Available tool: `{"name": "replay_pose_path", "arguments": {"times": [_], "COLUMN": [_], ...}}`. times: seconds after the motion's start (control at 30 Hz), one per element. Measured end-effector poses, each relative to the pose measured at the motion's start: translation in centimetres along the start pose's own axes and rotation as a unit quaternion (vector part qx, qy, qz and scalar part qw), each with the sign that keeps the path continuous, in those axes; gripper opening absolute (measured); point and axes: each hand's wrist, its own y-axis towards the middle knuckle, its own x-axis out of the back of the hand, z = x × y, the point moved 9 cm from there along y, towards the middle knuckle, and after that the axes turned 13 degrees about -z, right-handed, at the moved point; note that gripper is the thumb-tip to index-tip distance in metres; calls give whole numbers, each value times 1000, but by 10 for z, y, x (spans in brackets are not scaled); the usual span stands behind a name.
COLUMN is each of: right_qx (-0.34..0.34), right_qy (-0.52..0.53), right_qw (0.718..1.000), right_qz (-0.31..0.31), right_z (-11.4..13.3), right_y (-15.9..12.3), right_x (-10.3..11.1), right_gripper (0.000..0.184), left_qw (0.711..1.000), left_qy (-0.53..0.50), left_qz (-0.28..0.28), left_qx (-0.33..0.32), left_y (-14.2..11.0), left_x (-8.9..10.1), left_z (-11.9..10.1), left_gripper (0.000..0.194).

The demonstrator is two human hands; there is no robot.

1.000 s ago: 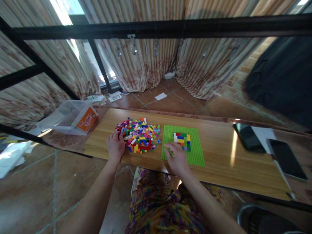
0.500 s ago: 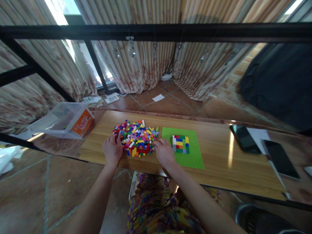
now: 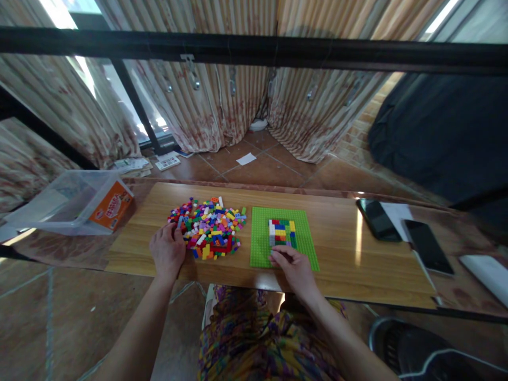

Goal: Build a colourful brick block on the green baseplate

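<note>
A heap of small coloured bricks (image 3: 208, 227) lies on the wooden table (image 3: 357, 264). Just right of the heap is a green baseplate (image 3: 260, 243) with a small block of red, yellow, blue and green bricks (image 3: 281, 233) pressed on it. My left hand (image 3: 167, 251) rests at the heap's left edge, fingers curled against the bricks. My right hand (image 3: 293, 267) lies on the near edge of the baseplate, just below the built block, fingers pinched together; what they hold is too small to name.
A clear plastic box with an orange label (image 3: 75, 203) sits at the table's left end. Two dark phones (image 3: 377, 219) (image 3: 428, 239) and white paper lie at the right. A black metal bar (image 3: 254, 50) crosses overhead. Curtains and tiled floor lie beyond.
My right hand went left to the heap's right edge, then came back onto the baseplate's near edge below the built block. My left hand stayed at the heap. The view shifted rightwards.
</note>
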Motion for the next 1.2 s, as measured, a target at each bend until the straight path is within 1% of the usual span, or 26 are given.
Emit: {"name": "replay_pose_path", "arguments": {"times": [0.07, 0.17, 0.23, 0.3, 0.4, 0.57, 0.67, 0.8, 1.0, 1.2], "right_qx": [-28, -24, -18, -19, -16, 52, 67, 82, 91, 91], "right_qy": [18, 36, 39, 32, -3, -107, -126, -146, -162, -162], "right_qw": [999, 997, 994, 993, 993, 988, 986, 982, 973, 973], "right_qz": [-31, -71, -97, -114, -116, -99, -89, -86, -133, -136], "right_z": [-6, -4, -1, 0, 1, 6, 7, 10, 18, 20], "right_y": [4, 15, 26, 39, 56, 74, 79, 81, 75, 72], "right_x": [21, 47, 60, 68, 69, 63, 62, 63, 68, 65], "right_gripper": [44, 48, 49, 51, 51, 43, 38, 33, 37, 36], "left_qw": [1000, 1000, 1000, 1000, 1000, 1000, 1000, 1000, 1000, 1000], "left_qy": [2, 3, 4, 3, 3, 12, 11, 15, 13, -2], "left_qz": [1, 1, 1, -1, -2, 6, 10, 15, 12, 4], "left_qx": [1, 7, 10, 11, 9, 8, 14, 18, 17, 22], "left_y": [0, 1, 1, 1, 1, 2, 2, 2, 1, 1], "left_x": [0, -1, -1, -1, -2, -2, -2, -2, -1, 1], "left_z": [0, 1, 1, 2, 2, 1, 1, 1, 1, -1], "left_gripper": [34, 35, 36, 36, 38, 41, 40, 40, 38, 35]}}
